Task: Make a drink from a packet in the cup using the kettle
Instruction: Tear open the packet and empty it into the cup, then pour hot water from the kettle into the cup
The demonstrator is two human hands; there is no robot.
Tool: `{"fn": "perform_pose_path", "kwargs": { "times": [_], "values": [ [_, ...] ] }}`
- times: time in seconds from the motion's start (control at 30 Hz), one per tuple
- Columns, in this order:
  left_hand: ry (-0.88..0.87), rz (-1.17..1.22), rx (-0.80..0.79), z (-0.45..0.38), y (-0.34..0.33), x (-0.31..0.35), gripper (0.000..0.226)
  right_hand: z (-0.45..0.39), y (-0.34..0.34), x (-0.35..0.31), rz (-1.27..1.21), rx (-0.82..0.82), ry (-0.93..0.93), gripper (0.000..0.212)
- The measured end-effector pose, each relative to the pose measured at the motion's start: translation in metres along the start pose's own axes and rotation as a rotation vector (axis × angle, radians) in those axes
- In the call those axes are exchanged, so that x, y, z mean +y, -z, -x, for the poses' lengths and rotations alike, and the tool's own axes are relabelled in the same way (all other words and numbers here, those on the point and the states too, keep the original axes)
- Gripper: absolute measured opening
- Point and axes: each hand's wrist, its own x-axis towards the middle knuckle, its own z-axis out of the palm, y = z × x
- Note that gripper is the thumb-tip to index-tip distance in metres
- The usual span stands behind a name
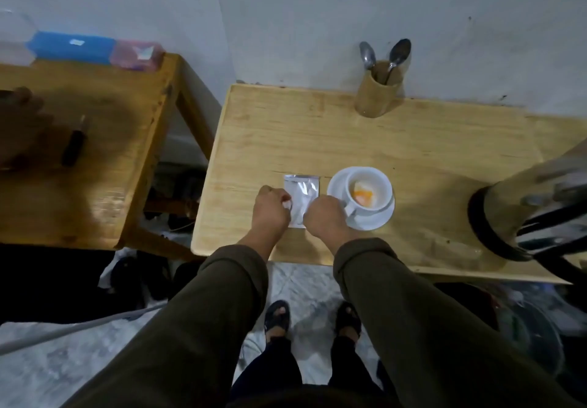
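Two hands are on one small thing: your left hand (pixel 270 209) and right hand (pixel 324 217) are both curled over the silver packet (pixel 301 196), which lies flat on the wooden table (pixel 413 153). Your left fingers are pinched on its left edge. Your right hand is closed over its lower right corner, though the knuckles hide the fingertips, so you cannot tell how firmly that side is gripped.

The packet's long axis runs from 12 to 6 o'clock, away from you and back toward you. Its far end, at 12 o'clock, is bare and clear of both hands.

The cup (pixel 368 191) sits on its saucer (pixel 374 220) at 3 o'clock from the packet, just beside it, with its handle pointing back toward your right hand. Something orange and pale already lies in the bottom, so the powder looks to be in and the packet probably spent, though from here you cannot be sure.

What matters next is the kettle (pixel 521 217). It stands at 3 o'clock from the cup, well apart, near the table's right edge. Your right hand is clearly the nearer one and would reach it without crossing over the cup. Let go of the packet first.

Spoons (pixel 397 55) stand in a wooden holder (pixel 376 96) at 12 o'clock from the cup, against the wall, ready for stirring.
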Motion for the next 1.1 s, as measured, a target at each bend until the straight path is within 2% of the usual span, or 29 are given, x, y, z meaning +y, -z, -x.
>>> {"fn": "perform_pose_path", "kwargs": {
  "times": [0.23,0.47,0.63,0.77,0.97,1.1],
  "values": [
    [-0.011,-0.043,-0.022,-0.006,-0.005,-0.001,0.026,0.000,-0.008,-0.001,0.127,0.041,0.044,0.030],
    [-0.003,-0.035,-0.057,-0.002,-0.005,0.000,0.031,0.011,-0.006,-0.002,0.015,0.054,-0.030,0.027],
    [-0.005,0.030,-0.061,0.011,-0.002,0.012,0.045,0.027,0.014,0.002,-0.150,0.180,-0.032,0.029],
    [-0.037,0.076,-0.059,0.035,-0.006,0.031,0.048,0.044,0.035,0.020,-0.271,0.368,-0.038,0.027],
    [0.022,0.124,-0.025,0.080,-0.036,0.061,0.044,0.080,0.068,0.078,-0.314,0.565,-0.022,0.030],
    [0.038,0.108,-0.021,0.104,-0.065,0.085,0.043,0.103,0.076,0.137,-0.253,0.686,-0.003,0.030]
  ]
}}
